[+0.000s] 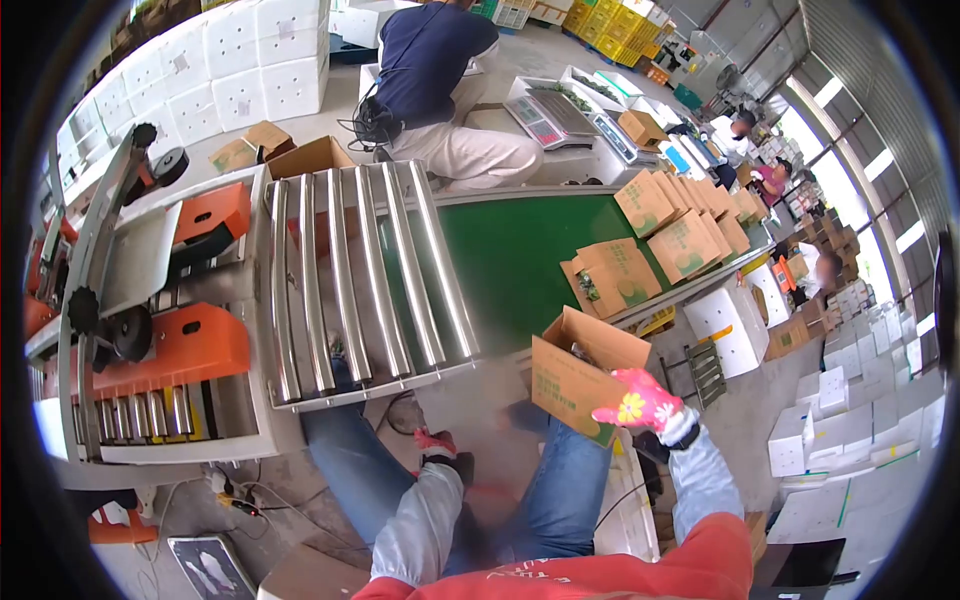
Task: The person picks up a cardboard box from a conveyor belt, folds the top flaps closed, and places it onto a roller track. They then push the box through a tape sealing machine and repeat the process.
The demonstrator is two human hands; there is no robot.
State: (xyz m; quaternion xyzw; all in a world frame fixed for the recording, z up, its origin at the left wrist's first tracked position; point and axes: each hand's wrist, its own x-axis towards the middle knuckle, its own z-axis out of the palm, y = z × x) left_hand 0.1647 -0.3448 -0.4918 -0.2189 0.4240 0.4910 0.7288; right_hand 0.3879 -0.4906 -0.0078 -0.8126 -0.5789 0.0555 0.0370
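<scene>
right hand (640, 403) | pink flowered glove worn, fingers clasped on far wall of open brown cardboard box (568, 382) | box held just off near edge of green conveyor belt (520, 250) | left hand (440, 455) | lowered between knees, blurred, grip cannot be told

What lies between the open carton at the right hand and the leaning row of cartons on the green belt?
Head view: a lone opened carton lies at the green belt's edge, between the hand-held carton and the carton row.
</scene>
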